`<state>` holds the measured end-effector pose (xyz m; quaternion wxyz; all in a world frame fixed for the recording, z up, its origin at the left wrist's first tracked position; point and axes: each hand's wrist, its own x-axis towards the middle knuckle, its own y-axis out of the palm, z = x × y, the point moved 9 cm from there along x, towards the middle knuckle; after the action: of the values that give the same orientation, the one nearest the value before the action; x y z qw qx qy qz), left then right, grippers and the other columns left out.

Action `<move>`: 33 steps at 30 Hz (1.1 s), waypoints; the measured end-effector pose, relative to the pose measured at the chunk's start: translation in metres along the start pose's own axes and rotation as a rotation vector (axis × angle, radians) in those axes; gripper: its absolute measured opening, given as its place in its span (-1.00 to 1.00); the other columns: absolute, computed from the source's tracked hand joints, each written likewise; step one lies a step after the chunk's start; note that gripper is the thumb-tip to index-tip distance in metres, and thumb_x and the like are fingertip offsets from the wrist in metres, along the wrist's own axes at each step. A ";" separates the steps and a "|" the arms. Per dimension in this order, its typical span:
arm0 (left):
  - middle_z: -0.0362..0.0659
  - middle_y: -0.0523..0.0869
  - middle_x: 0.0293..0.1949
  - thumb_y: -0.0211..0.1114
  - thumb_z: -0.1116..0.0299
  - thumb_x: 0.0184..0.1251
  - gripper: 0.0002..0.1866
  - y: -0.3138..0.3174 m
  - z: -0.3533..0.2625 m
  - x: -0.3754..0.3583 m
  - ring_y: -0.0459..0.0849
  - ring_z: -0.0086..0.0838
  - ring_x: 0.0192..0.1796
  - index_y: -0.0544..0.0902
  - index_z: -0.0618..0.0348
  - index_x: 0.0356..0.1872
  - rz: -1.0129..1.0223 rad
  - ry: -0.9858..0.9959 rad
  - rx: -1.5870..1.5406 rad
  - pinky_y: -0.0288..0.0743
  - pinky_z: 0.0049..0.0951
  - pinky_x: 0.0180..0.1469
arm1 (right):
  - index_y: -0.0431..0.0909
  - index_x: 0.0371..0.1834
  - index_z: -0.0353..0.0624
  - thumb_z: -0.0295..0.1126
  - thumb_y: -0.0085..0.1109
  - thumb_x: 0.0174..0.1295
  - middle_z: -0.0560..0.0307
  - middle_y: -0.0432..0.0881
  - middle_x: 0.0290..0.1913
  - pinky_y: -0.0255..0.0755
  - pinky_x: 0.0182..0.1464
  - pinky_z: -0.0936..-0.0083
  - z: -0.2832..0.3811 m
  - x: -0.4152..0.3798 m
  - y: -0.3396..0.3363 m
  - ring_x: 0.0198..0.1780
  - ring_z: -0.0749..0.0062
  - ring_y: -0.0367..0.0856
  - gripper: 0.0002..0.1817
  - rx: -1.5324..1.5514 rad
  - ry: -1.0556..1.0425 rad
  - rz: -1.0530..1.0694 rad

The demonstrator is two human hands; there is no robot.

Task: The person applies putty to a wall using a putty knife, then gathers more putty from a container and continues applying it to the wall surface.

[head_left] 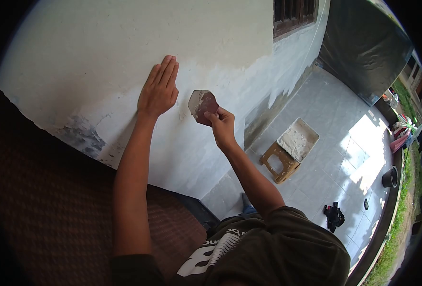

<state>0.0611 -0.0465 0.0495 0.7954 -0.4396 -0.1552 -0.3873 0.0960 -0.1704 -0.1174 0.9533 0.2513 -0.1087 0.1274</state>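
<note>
My left hand (158,93) lies flat against the painted wall (220,43), fingers stretched out and pointing up. To its right, my right hand (223,127) grips a flat reddish-brown putty scraper (204,107) by its lower corner, thumb on the near face. Pale putty is smeared over the scraper's upper left part, which overlaps the wall in this view. Around both hands the wall changes from cream above to patchy white below. A dark, peeling patch (83,136) shows low on the left.
A tray of white putty (298,140) rests on a tan stool (280,162) to the right. Farther over the tiled floor are a black bundle (334,217) and a dark bucket (390,177). A barred window (294,16) and a black sheet (366,45) stand beyond.
</note>
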 end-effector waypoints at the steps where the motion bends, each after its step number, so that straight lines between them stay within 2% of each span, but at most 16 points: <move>1: -0.08 0.27 0.55 0.03 0.36 0.34 -0.36 0.000 0.000 0.001 0.13 -0.38 0.62 0.32 0.31 0.47 -0.003 0.002 0.010 -0.01 -0.22 0.63 | 0.66 -0.05 -0.41 -0.62 0.16 0.28 0.11 0.70 -0.19 0.67 -0.04 0.31 0.011 -0.006 -0.001 -0.16 0.40 0.69 -0.78 0.323 0.100 0.033; 2: -0.09 0.26 0.56 0.03 0.36 0.35 -0.36 0.001 0.001 0.000 0.12 -0.38 0.63 0.31 0.30 0.48 -0.007 0.002 0.002 0.00 -0.22 0.63 | 0.65 -0.07 -0.44 -0.62 0.13 0.32 0.00 0.72 -0.10 0.69 0.11 0.20 0.024 -0.008 -0.007 -0.07 0.29 0.72 -0.82 0.360 0.145 0.038; 6: -0.10 0.27 0.56 0.05 0.37 0.36 -0.36 0.000 0.000 -0.001 0.13 -0.38 0.62 0.30 0.29 0.48 -0.018 0.016 -0.006 0.00 -0.21 0.63 | 0.57 0.13 -0.36 -0.57 0.11 0.39 0.00 0.69 0.04 0.62 0.20 0.29 0.044 -0.015 -0.044 0.06 0.30 0.70 -0.72 0.430 0.209 0.028; 9: -0.12 0.26 0.56 0.03 0.32 0.39 -0.38 0.001 0.000 -0.003 0.11 -0.39 0.63 0.32 0.25 0.48 0.008 0.017 0.026 -0.06 -0.27 0.65 | 0.54 0.17 -0.34 -0.56 0.11 0.40 0.02 0.68 0.07 0.62 0.20 0.35 0.052 -0.019 -0.071 0.07 0.33 0.70 -0.70 0.468 0.218 0.003; 14: -0.11 0.28 0.55 0.09 0.39 0.36 -0.38 0.012 -0.022 -0.005 0.14 -0.36 0.62 0.34 0.27 0.46 -0.029 -0.080 -0.138 0.00 -0.18 0.62 | 0.55 0.17 -0.28 -0.48 0.08 0.45 0.07 0.67 0.09 0.67 0.14 0.43 0.048 -0.011 -0.124 0.07 0.38 0.70 -0.72 0.460 0.281 -0.032; 20: -0.08 0.30 0.54 0.07 0.39 0.37 -0.40 0.057 -0.113 0.030 0.16 -0.32 0.61 0.35 0.28 0.45 -0.007 -0.134 -0.320 0.00 -0.13 0.62 | 0.54 0.16 -0.16 -0.38 0.07 0.48 0.17 0.67 0.04 0.71 0.00 0.43 0.042 0.007 -0.200 0.05 0.44 0.68 -0.74 0.384 0.383 -0.094; 22: -0.07 0.31 0.53 0.05 0.39 0.38 -0.41 0.079 -0.147 0.046 0.16 -0.31 0.61 0.35 0.29 0.45 0.006 -0.158 -0.395 -0.02 -0.12 0.62 | 0.55 0.13 -0.11 -0.34 0.12 0.47 0.20 0.66 -0.01 0.71 -0.05 0.42 0.041 0.013 -0.232 -0.03 0.46 0.68 -0.76 0.336 0.404 -0.135; 25: -0.07 0.32 0.53 0.05 0.39 0.39 -0.41 0.115 -0.202 0.066 0.15 -0.30 0.62 0.35 0.30 0.45 0.032 -0.183 -0.507 -0.02 -0.11 0.62 | 0.56 0.17 -0.09 -0.36 0.06 0.50 0.19 0.67 0.03 0.69 -0.08 0.43 0.031 0.020 -0.293 0.02 0.43 0.68 -0.74 0.275 0.447 -0.217; 29: -0.03 0.33 0.52 0.05 0.38 0.40 -0.42 0.153 -0.273 0.080 0.16 -0.24 0.61 0.34 0.31 0.45 0.104 -0.181 -0.643 0.01 -0.10 0.61 | 0.55 0.12 -0.14 -0.39 0.15 0.45 0.17 0.68 -0.02 0.67 -0.11 0.42 0.021 0.016 -0.375 -0.08 0.41 0.70 -0.76 0.256 0.430 -0.319; 33: -0.02 0.34 0.51 0.06 0.37 0.41 -0.42 0.188 -0.338 0.082 0.18 -0.22 0.60 0.34 0.32 0.45 0.186 -0.151 -0.771 0.04 -0.10 0.60 | 0.56 0.10 -0.21 -0.44 0.17 0.41 0.06 0.70 0.00 0.67 -0.07 0.40 -0.006 -0.005 -0.462 -0.03 0.29 0.73 -0.76 0.149 0.437 -0.460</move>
<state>0.2245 -0.3038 -0.2018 0.5901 -0.7453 -0.0162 -0.3099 0.2301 -0.5575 -0.3323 0.9369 0.3050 0.1679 -0.0330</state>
